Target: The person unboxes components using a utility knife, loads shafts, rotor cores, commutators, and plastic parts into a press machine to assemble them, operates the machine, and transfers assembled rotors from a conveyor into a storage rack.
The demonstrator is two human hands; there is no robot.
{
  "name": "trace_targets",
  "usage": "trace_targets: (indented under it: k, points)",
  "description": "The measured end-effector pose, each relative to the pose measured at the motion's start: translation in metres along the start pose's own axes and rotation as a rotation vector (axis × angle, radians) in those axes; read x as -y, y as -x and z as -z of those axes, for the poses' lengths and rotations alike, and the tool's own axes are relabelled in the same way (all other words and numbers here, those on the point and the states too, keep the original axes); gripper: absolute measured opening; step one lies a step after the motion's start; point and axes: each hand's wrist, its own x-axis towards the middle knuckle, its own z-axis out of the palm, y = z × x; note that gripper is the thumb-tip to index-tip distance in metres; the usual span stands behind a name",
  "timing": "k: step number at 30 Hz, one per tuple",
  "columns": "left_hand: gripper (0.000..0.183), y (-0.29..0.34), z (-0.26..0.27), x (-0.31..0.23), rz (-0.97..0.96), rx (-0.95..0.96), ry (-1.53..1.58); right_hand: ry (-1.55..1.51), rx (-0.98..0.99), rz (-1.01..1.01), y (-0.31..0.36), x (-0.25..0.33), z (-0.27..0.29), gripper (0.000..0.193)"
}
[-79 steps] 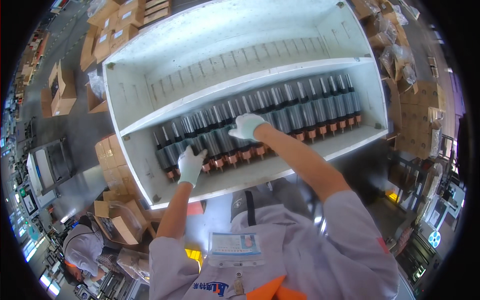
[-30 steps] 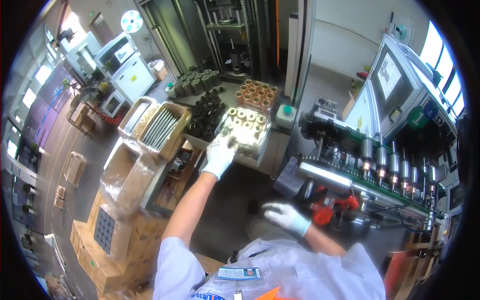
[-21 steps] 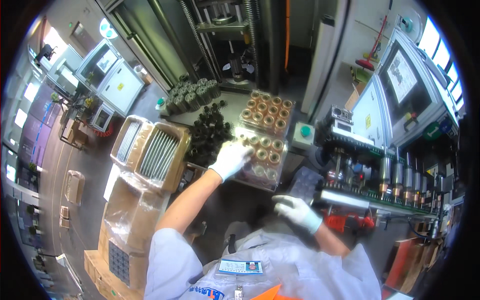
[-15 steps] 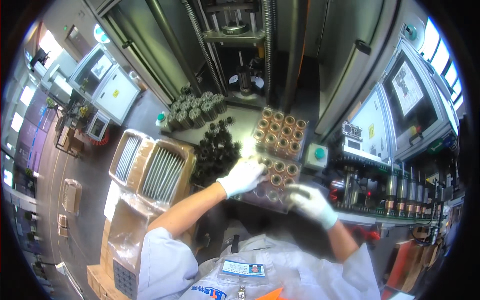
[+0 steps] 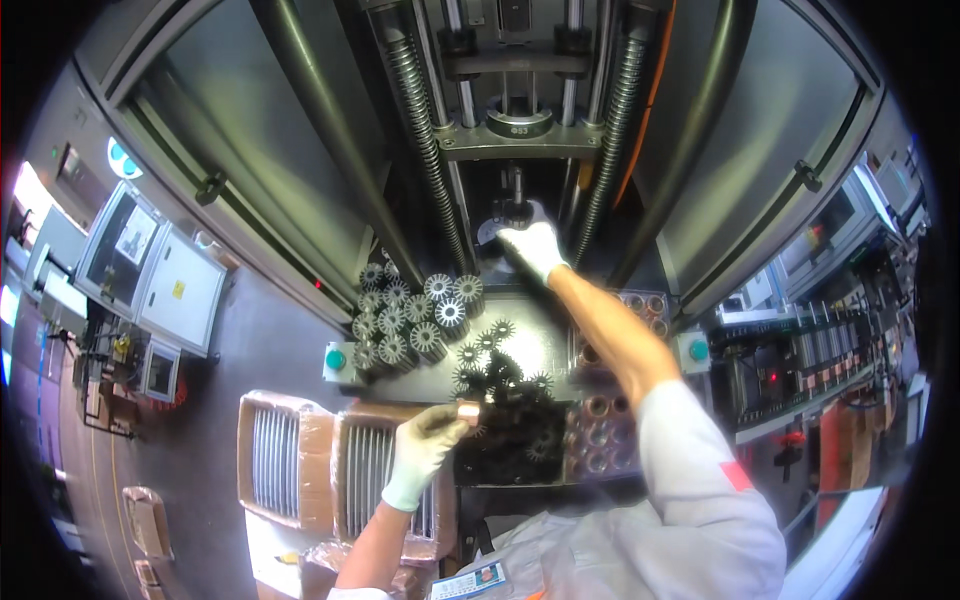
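My left hand (image 5: 420, 450), in a white glove, pinches a copper-coloured ring (image 5: 468, 411) above the near edge of the bench. My right arm reaches far forward into the press. There my gloved right hand (image 5: 537, 247) has its fingers round a dark cylindrical part (image 5: 514, 212) on the press base, below an upright pin; the glove partly hides the part. Black star-shaped pieces (image 5: 505, 372) lie in a pile just beyond my left hand. To the right, under my right forearm, sit clear trays of copper rings (image 5: 598, 437).
Grey slotted metal cores (image 5: 410, 315) stand grouped at the bench's left. Green buttons (image 5: 336, 359) flank the bench. The press head (image 5: 520, 122) hangs above my right hand, between coil springs and thick columns. Cardboard boxes of metal rods (image 5: 275, 460) stand at the left.
My right hand has moved from the copper ring tray forward into the press, onto the dark part. My left hand has drawn back leftward with a copper ring. The view has shifted toward the press.
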Motion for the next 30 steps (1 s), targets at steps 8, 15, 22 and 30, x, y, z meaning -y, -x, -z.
trace_targets:
  k: [8,15,22,30]
  points:
    - [0.015,-0.123,-0.015,-0.009,-0.693,-0.021,-0.689,-0.107,0.203,-0.123,0.003,0.05,0.04,0.065]
    - [0.02,-0.238,-0.097,-0.02,-0.889,-0.113,-1.318,0.421,0.391,-0.142,0.208,0.044,0.193,0.07]
    - [0.018,-0.329,-0.1,-0.015,-0.983,0.049,-1.437,0.916,-0.163,-0.45,0.277,-0.053,0.397,0.063]
    - [0.024,-0.344,-0.109,-0.008,-0.838,0.114,-1.324,1.079,-0.167,-0.826,0.249,-0.131,0.51,0.072]
